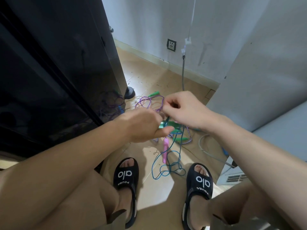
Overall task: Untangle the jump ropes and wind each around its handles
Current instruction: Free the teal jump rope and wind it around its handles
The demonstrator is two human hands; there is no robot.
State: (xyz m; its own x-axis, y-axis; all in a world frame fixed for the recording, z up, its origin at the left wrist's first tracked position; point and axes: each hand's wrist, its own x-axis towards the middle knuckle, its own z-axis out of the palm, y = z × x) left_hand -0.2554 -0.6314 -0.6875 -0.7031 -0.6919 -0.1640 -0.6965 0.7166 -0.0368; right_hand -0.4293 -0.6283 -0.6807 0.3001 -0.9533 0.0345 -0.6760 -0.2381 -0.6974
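- Head view: we see the left hand (pixel 142 125) closed around a pair of shiny green handles (pixel 167 126), thumb pressed along their underside, held above the floor between the knees.
- The right hand (pixel 184 110) sits just beside the left, its grip pinched shut on a thin strand of the teal rope (pixel 167 161) right over the green handles; the exact strand between the fingertips is too small for us to tell.
- From the handles the teal rope drops to the floor and lies in loose loops between the two black sandals (pixel 126 175).
- A pink handle (pixel 165 151) lies flat on the floor just below the hands, crossed by the teal rope.
- A purple-and-white rope (pixel 188 138) curls on the floor beneath the right wrist, beside another green handle (pixel 180 139).
- Beyond the hands, a purple rope (pixel 149 101) lies in tangled loops, with one more green handle (pixel 154 93) at its far edge.
- The floor (pixel 149 72) is tan tile, scuffed with dark marks.
- A black cabinet (pixel 58 72) stands on the left, reflecting the ropes.
- White walls (pixel 149 22) close the corner, carrying a socket (pixel 171 45) and a hanging white cable (pixel 188 40).
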